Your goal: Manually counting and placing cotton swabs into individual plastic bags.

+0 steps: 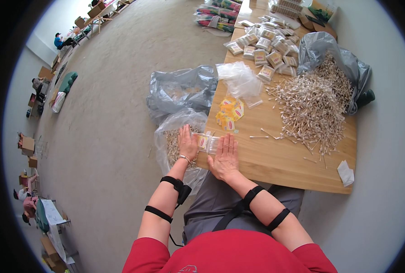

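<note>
At the table's left edge lies a small clear packet of cotton swabs (205, 142) with a yellow label card inside. My left hand (188, 144) is at its left end, fingers stretched out and together. My right hand (225, 158) rests flat, palm down, against the packet's right end, fingers straight. Just beyond are loose yellow label cards (230, 112) and a stack of clear plastic bags (241, 81). To the right spreads a big heap of loose cotton swabs (309, 104), partly in a grey plastic bag (323, 45).
Filled swab packets (266, 48) are piled at the table's far end. Left of the table (275, 168) stand a clear bag of swabs (171, 148) and a grey bag (180, 93). A white paper piece (345, 173) lies near the right corner. Other people sit far left.
</note>
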The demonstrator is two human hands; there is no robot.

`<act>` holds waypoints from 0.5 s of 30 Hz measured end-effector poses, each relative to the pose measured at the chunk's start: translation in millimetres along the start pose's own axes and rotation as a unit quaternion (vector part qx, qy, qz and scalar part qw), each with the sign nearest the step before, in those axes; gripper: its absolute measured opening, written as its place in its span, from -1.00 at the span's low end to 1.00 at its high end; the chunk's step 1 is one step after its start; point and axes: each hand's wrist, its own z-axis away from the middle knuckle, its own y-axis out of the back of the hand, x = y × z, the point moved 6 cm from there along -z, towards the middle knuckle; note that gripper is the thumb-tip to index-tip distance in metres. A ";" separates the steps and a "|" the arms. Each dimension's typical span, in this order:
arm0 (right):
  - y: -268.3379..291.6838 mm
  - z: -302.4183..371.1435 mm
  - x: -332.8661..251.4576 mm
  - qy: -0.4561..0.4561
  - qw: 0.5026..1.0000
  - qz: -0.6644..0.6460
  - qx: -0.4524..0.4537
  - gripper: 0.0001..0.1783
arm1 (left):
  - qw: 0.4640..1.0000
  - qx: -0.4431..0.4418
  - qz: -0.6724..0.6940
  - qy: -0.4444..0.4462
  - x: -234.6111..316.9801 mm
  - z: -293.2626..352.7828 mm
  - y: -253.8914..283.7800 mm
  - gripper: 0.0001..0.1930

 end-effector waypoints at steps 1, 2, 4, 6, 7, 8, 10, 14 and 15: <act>0.5 0.8 -3.9 0.001 1.000 -0.001 -0.002 0.05 | 1.000 0.002 -0.002 0.002 -10.3 -1.1 -3.2 -0.45; 0.7 1.1 -2.9 -0.002 1.000 0.001 -0.004 0.05 | 0.985 -0.043 0.163 0.041 -16.3 -2.5 -13.1 -0.46; 0.8 -0.8 -3.9 -0.003 1.000 -0.002 -0.004 0.05 | 0.939 -0.086 0.322 0.080 -23.4 -2.9 -26.3 -0.47; -0.4 -2.9 -4.0 -0.005 1.000 -0.003 -0.005 0.05 | 0.840 -0.120 0.511 0.138 -21.4 -1.4 -36.3 -0.53; -1.8 -4.6 -5.8 -0.003 1.000 -0.010 -0.011 0.05 | 0.839 -0.119 0.512 0.139 -21.0 -1.2 -36.1 -0.53; -3.7 -6.3 -7.8 0.000 1.000 -0.017 -0.016 0.05 | 0.829 -0.121 0.529 0.136 -19.1 -1.4 -34.6 -0.55; -4.7 -8.3 -11.9 0.005 1.000 -0.020 -0.007 0.05 | 0.819 -0.120 0.545 0.134 -16.5 -1.3 -30.9 -0.57; -9.6 -13.5 -21.5 0.010 1.000 -0.026 0.011 0.05 | 0.823 -0.115 0.544 0.118 -11.1 -1.4 -20.6 -0.62; -10.3 -13.9 -23.5 0.012 1.000 -0.026 0.010 0.05 | 0.828 -0.113 0.538 0.111 -9.8 -1.5 -17.9 -0.64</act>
